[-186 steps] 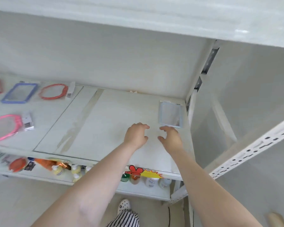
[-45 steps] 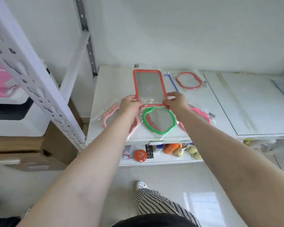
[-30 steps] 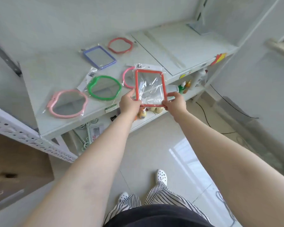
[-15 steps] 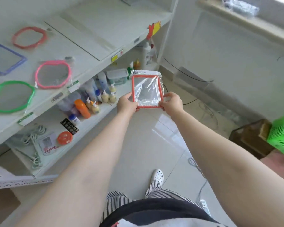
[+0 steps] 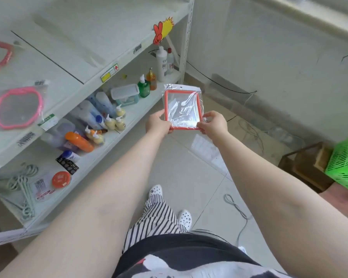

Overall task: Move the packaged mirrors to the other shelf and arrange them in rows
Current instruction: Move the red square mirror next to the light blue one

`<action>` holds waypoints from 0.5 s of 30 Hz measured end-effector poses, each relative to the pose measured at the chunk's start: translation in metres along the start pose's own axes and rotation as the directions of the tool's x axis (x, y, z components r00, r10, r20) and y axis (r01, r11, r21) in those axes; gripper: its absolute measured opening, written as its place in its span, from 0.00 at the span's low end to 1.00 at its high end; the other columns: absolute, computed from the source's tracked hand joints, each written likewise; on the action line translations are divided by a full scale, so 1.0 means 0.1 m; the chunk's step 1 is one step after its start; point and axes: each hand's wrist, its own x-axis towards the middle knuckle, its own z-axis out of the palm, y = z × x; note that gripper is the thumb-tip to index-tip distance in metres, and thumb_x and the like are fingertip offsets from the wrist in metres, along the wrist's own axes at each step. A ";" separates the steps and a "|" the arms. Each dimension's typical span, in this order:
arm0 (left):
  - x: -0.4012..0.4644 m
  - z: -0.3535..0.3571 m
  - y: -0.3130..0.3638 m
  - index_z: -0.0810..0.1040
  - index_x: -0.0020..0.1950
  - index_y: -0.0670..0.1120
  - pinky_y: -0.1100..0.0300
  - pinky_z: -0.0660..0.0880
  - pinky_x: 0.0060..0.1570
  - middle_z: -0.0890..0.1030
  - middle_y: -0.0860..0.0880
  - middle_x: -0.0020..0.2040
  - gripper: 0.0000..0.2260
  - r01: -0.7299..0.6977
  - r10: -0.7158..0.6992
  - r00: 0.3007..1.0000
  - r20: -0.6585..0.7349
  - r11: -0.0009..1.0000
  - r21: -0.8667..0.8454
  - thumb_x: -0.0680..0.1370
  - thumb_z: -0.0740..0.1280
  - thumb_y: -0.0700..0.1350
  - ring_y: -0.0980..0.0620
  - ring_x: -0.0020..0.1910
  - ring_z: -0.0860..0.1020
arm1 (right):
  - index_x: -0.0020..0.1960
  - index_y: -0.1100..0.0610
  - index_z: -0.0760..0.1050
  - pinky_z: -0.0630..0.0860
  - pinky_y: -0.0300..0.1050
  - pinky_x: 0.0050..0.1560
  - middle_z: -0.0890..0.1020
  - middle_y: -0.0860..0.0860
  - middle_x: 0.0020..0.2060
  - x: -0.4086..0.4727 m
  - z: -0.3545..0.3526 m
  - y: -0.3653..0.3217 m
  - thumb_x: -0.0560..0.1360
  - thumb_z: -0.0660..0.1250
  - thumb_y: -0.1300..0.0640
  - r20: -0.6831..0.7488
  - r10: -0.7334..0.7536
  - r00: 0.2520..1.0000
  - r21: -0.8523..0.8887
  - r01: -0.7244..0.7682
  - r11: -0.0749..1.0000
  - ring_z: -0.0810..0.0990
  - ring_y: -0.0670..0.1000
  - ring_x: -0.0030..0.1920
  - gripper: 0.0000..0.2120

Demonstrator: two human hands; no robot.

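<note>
The red-framed packaged mirror (image 5: 182, 110) hung in the air between both hands, the left hand (image 5: 158, 124) and right hand (image 5: 214, 123) each grasping a bottom corner. This looked like the carrying step; next, it needed laying in a row on the shelf (image 5: 72, 55) left of the hands.

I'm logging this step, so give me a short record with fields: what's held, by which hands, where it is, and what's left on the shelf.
held item: red-framed packaged mirror
left hand: grips the lower left corner
right hand: grips the lower right corner
position: in the air above the floor, off the shelf
on top shelf: pink round mirror, red round mirror
</note>
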 end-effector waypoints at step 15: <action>1.40 0.37 1.28 0.70 0.72 0.50 0.53 0.82 0.49 0.78 0.47 0.65 0.30 -0.072 0.065 0.992 0.109 0.995 0.064 0.73 0.63 0.28 0.48 0.44 0.82 | 0.58 0.54 0.76 0.81 0.56 0.54 0.84 0.55 0.51 1.61 -0.24 -0.90 0.67 0.73 0.59 -0.141 -0.028 0.990 -0.038 0.023 0.999 0.84 0.58 0.50 0.19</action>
